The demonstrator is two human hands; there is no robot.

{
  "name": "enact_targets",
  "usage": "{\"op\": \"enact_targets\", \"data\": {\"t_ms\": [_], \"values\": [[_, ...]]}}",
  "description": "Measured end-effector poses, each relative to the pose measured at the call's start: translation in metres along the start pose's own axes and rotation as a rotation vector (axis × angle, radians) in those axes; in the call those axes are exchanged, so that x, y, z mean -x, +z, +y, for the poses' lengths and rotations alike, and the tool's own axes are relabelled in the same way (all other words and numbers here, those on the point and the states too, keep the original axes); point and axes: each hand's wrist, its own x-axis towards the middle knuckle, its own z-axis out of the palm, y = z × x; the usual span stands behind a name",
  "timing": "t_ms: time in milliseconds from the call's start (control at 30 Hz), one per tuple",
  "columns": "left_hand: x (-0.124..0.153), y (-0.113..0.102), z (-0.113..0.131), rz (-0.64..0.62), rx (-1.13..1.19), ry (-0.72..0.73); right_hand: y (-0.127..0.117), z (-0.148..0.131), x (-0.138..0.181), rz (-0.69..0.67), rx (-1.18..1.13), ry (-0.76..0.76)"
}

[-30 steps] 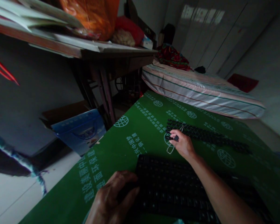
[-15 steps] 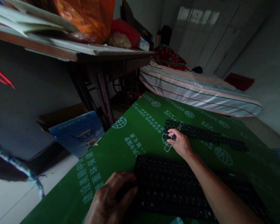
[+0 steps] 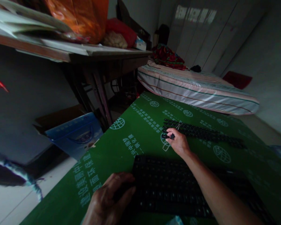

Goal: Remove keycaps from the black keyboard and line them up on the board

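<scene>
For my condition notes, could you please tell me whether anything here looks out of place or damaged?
The black keys beyond the keyboard look odd: they seem loose, lying in rows on the green table rather than seated in a keyboard. It's too dim to judge damage.

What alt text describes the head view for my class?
A person's right hand pinches a small black piece near rows of black keycaps on a green, pale-printed tabletop. The left hand rests at the left end of a black rectangular keyboard.

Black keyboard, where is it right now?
In the head view, the black keyboard lies on the green tabletop, lower centre to right, with the left hand at its left end.
</scene>
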Motion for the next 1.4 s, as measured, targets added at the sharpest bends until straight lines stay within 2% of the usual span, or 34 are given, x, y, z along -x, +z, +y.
{"op": "enact_targets", "data": {"t_ms": [367,767,1100,1267,1400], "values": [[-0.001,0.001,0.000,-0.005,-0.008,-0.050,0.002,0.002,-0.001,-0.001,-0.004,-0.004],[-0.001,0.003,-0.001,0.019,-0.037,-0.008,0.003,0.005,-0.001,0.017,0.026,-0.010],[0.002,0.007,-0.003,-0.017,0.005,-0.049,-0.002,0.004,0.003,0.033,0.012,-0.008],[0.001,0.006,-0.001,-0.003,0.013,-0.023,-0.014,0.001,0.002,0.067,0.053,0.007],[0.001,0.006,0.001,0.004,0.021,-0.015,-0.033,-0.011,0.008,-0.014,-0.022,0.076]]}}
